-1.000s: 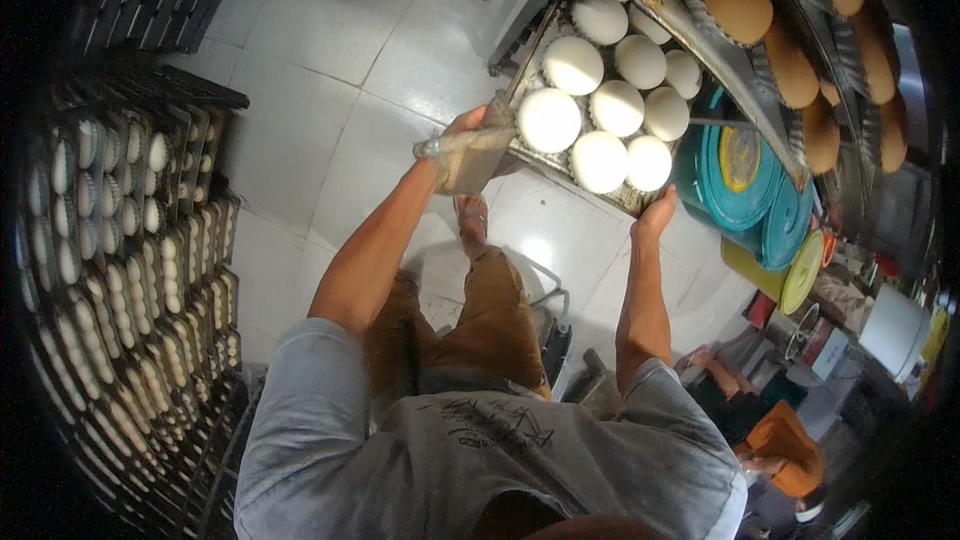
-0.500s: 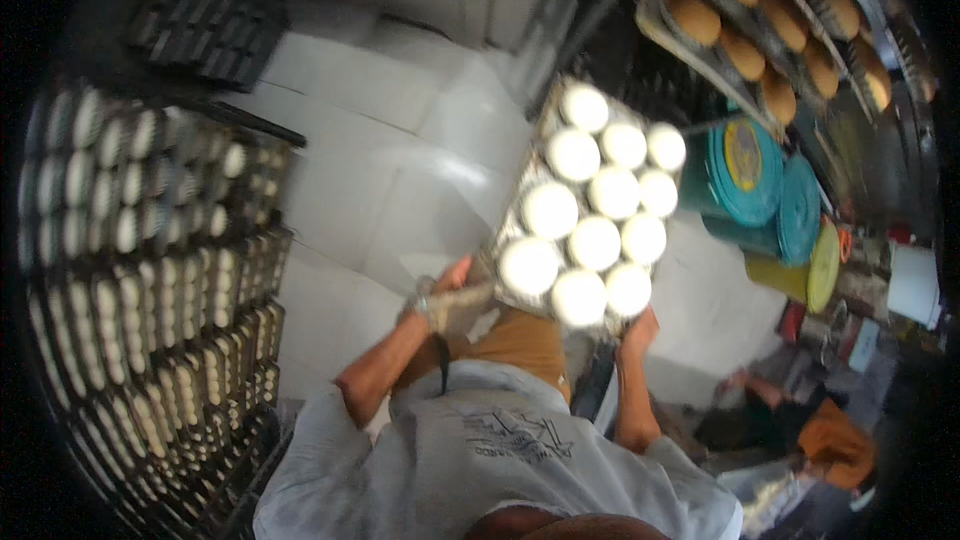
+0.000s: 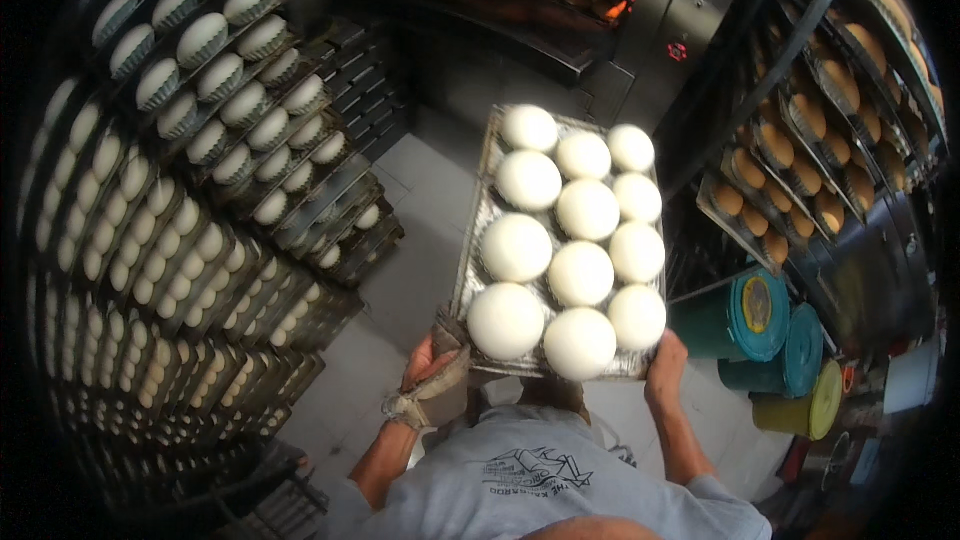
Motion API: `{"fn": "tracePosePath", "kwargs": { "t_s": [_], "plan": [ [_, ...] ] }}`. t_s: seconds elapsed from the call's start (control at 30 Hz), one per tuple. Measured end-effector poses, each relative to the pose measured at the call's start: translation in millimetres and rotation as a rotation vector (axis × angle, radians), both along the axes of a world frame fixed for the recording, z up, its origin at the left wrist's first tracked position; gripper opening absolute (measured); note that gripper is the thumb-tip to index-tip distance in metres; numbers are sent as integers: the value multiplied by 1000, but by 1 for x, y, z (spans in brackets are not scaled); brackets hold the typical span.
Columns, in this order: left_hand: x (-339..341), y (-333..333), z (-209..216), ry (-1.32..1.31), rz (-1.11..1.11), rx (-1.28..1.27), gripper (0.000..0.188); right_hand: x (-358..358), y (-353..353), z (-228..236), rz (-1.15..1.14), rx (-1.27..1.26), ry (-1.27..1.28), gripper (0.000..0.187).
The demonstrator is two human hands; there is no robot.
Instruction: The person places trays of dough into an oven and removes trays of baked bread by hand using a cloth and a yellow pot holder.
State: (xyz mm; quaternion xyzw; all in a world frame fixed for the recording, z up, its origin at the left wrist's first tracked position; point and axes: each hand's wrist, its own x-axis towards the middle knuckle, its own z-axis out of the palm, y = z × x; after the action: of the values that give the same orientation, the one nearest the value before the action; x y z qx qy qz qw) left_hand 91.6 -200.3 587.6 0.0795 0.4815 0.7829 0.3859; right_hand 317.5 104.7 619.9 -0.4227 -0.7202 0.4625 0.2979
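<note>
A metal baking tray point(image 3: 480, 205) is held out in front of my body, carrying rows of smooth, pale, round dough balls point(image 3: 587, 211). My left hand point(image 3: 420, 368) grips its near left corner, with a worn brown cloth point(image 3: 445, 390) wrapped between the palm and the metal. At the near right corner my right hand point(image 3: 666, 365) closes on the tray's edge, with no cloth seen on it. The fingers under the tray are hidden on both sides.
An oven point(image 3: 560, 48) glows orange ahead, with buns inside. Racks of pale dough pieces point(image 3: 200, 40) crowd the left. On the right stands a rack of browned buns point(image 3: 775, 143), with lidded teal point(image 3: 765, 302) and yellow-green buckets point(image 3: 825, 400) below. Tiled floor point(image 3: 400, 280) shows between.
My view has swung toward the oven, which has come into sight. The tray stays in both hands and is now more upright in view. A person at the lower right has left the picture.
</note>
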Motion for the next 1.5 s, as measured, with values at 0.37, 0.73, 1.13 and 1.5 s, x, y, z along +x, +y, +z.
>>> {"fn": "tracePosePath", "kwargs": {
  "t_s": [0.37,0.73,1.13,1.5],
  "plan": [
    [-265,66,-34,-552,122,907,42,-321,155,56,328,-69,212,35],
    [-531,229,31,-3538,-1211,1811,40,-646,321,71,353,150,117,38],
    [-796,345,59,-3853,-1455,1364,43,-873,419,49,198,114,55,38],
    [-980,387,122,-3531,-1148,1860,42,-949,387,85,503,531,127,52]
  ]
}}
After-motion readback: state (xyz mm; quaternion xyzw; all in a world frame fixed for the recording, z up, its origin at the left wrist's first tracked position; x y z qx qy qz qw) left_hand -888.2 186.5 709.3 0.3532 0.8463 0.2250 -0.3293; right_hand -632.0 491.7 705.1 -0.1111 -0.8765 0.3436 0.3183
